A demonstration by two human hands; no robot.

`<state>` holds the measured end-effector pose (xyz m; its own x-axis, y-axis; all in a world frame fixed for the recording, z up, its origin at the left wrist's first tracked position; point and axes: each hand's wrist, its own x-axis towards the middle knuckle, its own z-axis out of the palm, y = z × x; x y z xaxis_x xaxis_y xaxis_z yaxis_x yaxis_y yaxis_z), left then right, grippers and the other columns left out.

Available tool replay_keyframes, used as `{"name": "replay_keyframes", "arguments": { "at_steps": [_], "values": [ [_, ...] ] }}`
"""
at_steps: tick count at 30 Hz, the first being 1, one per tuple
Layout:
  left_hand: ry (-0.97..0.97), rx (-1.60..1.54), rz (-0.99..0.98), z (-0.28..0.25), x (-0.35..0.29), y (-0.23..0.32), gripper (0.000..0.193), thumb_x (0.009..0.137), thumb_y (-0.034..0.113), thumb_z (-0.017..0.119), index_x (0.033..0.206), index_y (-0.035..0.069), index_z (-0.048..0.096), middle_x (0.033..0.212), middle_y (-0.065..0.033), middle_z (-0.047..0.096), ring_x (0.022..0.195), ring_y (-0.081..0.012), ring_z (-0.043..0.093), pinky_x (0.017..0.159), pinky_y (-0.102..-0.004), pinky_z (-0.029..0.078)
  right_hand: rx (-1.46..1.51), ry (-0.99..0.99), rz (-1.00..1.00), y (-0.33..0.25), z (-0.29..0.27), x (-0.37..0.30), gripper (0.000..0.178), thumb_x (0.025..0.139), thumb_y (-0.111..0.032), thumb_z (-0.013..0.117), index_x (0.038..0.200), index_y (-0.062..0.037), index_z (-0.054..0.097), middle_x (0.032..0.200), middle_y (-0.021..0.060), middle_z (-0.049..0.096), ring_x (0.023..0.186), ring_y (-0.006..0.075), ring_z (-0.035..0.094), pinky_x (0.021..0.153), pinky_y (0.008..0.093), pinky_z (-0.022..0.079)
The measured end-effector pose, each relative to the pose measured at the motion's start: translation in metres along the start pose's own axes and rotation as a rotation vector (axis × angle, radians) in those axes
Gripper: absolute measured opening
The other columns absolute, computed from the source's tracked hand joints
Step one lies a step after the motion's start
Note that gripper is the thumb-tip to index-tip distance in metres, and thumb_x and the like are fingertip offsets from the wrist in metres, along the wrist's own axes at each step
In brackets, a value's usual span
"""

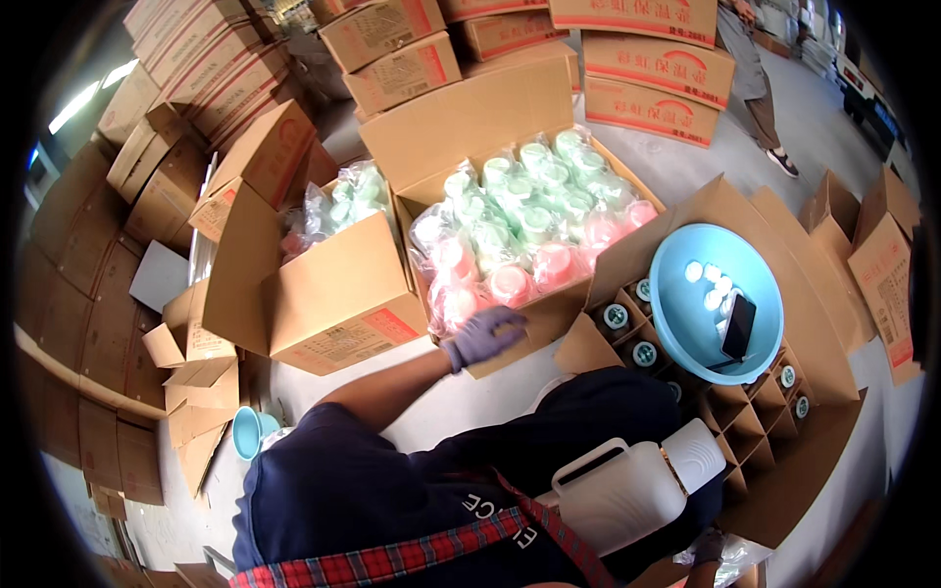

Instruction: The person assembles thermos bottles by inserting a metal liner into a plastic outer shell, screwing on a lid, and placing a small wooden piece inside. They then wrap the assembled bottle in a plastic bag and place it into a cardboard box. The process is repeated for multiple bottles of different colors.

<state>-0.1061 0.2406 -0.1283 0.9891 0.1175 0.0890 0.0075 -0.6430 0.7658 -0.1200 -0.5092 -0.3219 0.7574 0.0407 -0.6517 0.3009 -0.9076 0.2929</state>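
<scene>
My left hand (487,338), in a grey-purple glove, is over the front edge of an open carton (534,331), fingers stretched out and holding nothing. Inside that carton stand rows of plastic-wrapped mint green cups or bottles (537,218), with pink ones (510,284) along the near side. Across my lap lies a white handled jug (622,498) with a pale top, tilted on its side; neither hand touches it. At the lower right, my right hand (708,547) is beside clear plastic wrapping (742,561) in a box; its fingers are hidden.
A blue basin (676,338) with small white round pieces and a phone (738,328) rests on a divided carton (755,446) holding several round-topped items. Another carton (343,294) of wrapped goods stands left. Stacked boxes (652,73) line the back; a person (750,83) stands behind.
</scene>
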Motion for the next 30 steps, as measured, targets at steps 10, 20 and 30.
{"name": "replay_keyframes", "arguments": {
  "at_steps": [10,20,30],
  "values": [
    [-0.006,0.859,-0.344,-0.041,0.152,-0.131,0.074,0.08,0.03,0.072,0.148,0.025,0.043,0.137,-0.0213,0.051,0.121,-0.0401,0.057,0.102,-0.0443,0.048,0.499,0.536,0.069,-0.002,-0.197,-0.142,0.04,0.099,-0.037,0.06,0.119,-0.0041,0.068,0.112,0.0259,0.069,0.098,0.0409,0.068,0.084,0.0459,0.055],
    [0.124,0.202,0.314,-0.095,0.187,0.03,0.005,0.09,0.006,0.066,0.093,0.004,0.069,0.089,-0.0083,0.068,0.08,-0.0196,0.066,0.074,-0.0316,0.052,0.992,0.982,0.078,-0.055,-0.346,-0.208,0.059,0.095,-0.033,0.061,0.141,0.0026,0.051,0.137,0.0221,0.058,0.125,0.0334,0.056,0.107,0.0405,0.043],
    [-0.182,-0.297,1.08,-0.064,0.112,0.226,0.099,0.064,0.036,0.088,0.142,0.001,0.038,0.14,-0.0224,0.039,0.129,-0.0357,0.04,0.106,-0.0461,0.033,1.738,0.874,-0.483,-0.165,-0.514,-0.173,0.021,0.095,-0.016,0.065,0.107,0.0013,0.065,0.082,0.0075,0.069,0.063,0.0121,0.063,0.056,0.0235,0.048]
  ]
}}
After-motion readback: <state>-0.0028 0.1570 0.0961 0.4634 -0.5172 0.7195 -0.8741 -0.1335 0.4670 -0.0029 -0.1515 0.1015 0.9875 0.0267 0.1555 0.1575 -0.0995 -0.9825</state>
